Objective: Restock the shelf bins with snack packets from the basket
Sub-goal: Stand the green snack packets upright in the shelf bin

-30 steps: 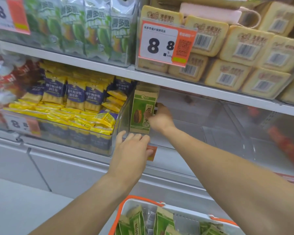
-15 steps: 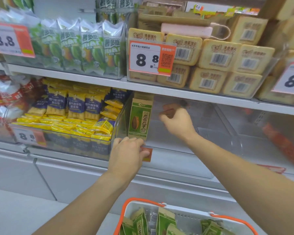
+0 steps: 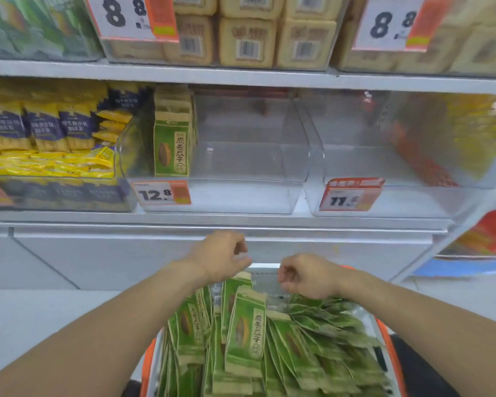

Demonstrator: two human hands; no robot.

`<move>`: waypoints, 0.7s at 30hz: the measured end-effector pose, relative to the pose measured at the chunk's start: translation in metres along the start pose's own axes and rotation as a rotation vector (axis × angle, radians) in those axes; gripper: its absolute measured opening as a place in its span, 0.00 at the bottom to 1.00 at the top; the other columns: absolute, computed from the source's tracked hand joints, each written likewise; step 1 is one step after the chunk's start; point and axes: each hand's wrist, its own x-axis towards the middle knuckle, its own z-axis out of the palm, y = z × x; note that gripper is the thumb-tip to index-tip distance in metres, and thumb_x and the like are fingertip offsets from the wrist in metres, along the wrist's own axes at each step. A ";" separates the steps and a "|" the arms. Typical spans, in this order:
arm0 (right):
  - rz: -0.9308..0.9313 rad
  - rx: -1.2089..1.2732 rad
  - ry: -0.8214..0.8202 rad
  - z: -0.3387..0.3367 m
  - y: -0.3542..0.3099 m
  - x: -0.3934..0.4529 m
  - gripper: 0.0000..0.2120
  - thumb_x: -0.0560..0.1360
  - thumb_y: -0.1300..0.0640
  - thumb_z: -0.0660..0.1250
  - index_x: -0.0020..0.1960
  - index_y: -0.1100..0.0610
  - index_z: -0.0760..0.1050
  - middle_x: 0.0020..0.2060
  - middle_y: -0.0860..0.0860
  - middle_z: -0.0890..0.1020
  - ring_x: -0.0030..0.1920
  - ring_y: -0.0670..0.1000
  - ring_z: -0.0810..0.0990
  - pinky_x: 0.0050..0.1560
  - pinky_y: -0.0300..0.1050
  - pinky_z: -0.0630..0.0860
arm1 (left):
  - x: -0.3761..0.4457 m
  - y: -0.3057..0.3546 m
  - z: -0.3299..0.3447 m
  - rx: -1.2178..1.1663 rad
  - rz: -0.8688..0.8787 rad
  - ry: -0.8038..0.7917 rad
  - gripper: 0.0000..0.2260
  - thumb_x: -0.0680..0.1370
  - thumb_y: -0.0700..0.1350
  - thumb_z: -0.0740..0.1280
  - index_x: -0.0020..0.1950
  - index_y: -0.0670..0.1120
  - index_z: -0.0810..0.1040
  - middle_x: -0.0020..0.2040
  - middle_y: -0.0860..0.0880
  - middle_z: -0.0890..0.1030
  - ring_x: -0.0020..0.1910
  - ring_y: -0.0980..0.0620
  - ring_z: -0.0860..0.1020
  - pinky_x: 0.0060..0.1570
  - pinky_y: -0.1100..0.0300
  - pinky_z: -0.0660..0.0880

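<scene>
Green packets (image 3: pixel 171 144) stand upright at the left end of a clear bin (image 3: pixel 241 193) on the shelf. Below, the left hand (image 3: pixel 221 256) and right hand (image 3: pixel 307 276), fingers loosely curled and holding nothing, hover over the basket (image 3: pixel 390 351) of matching packets.

Both forearms are bare from elbow to wrist, with no sleeve showing. The left hand (image 3: pixel 219 255) and right hand (image 3: pixel 308 277) are bare too: no glove, ring, watch or band shows on either.

Both hands (image 3: pixel 265 267) above green packets (image 3: pixel 245 333) in basket (image 3: pixel 391 359); loosely curled
</scene>
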 end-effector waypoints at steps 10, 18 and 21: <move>0.213 -0.114 -0.345 0.074 0.037 -0.025 0.43 0.70 0.42 0.76 0.77 0.56 0.61 0.71 0.55 0.70 0.69 0.58 0.71 0.69 0.50 0.69 | -0.032 0.003 0.123 0.081 -0.252 -0.264 0.30 0.76 0.49 0.72 0.75 0.47 0.63 0.70 0.44 0.64 0.68 0.46 0.70 0.73 0.53 0.65; 0.250 -0.177 -0.193 0.075 0.043 -0.026 0.23 0.71 0.60 0.75 0.64 0.58 0.75 0.55 0.54 0.80 0.55 0.56 0.79 0.54 0.46 0.77 | -0.020 0.005 0.127 0.339 -0.182 -0.269 0.28 0.75 0.54 0.71 0.71 0.47 0.69 0.66 0.45 0.70 0.67 0.46 0.68 0.72 0.49 0.66; 0.249 -0.154 -0.102 0.076 0.047 -0.030 0.16 0.73 0.65 0.68 0.60 0.59 0.80 0.55 0.56 0.82 0.55 0.57 0.81 0.57 0.49 0.79 | -0.016 0.011 0.129 0.377 -0.105 -0.246 0.23 0.76 0.56 0.69 0.67 0.47 0.72 0.64 0.47 0.72 0.66 0.46 0.67 0.70 0.50 0.66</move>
